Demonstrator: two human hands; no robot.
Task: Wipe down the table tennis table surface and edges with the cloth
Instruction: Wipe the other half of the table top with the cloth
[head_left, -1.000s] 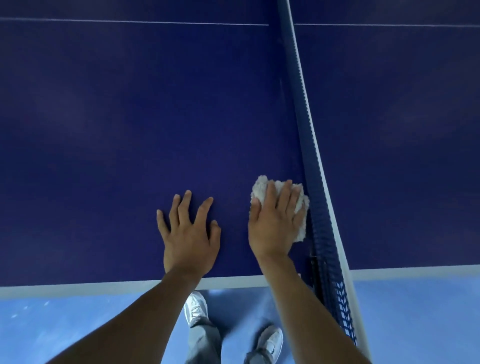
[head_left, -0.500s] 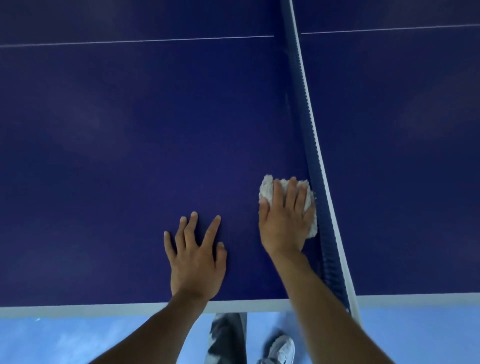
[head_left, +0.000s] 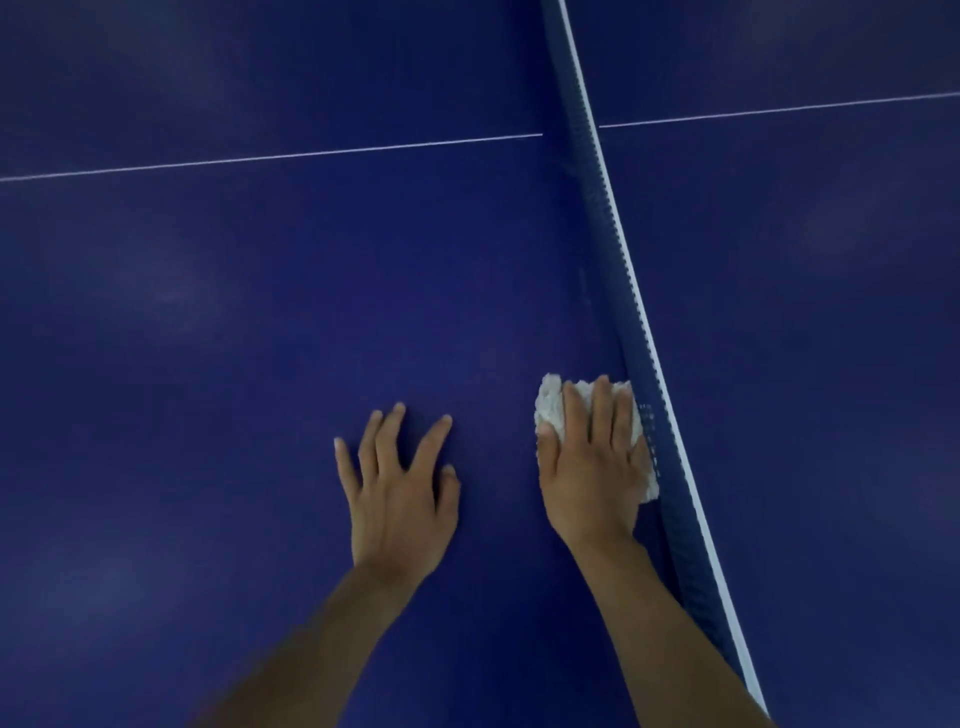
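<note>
Cloth (head_left: 550, 410) under right hand (head_left: 592, 478), beside net (head_left: 615, 291)

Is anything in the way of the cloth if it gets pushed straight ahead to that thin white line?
Nothing visible. The table ahead of the cloth is plain blue up to the white line; the net only runs along the cloth's right side.

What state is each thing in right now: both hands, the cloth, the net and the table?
right hand: flat on the cloth, fingers straight, pressing it down.
left hand: flat on the bare table, fingers spread, holding nothing.
cloth: white, bunched, under the right hand, close beside the net.
net: upright, stretched across the table.
table: blue top, both hands resting on it.
</note>
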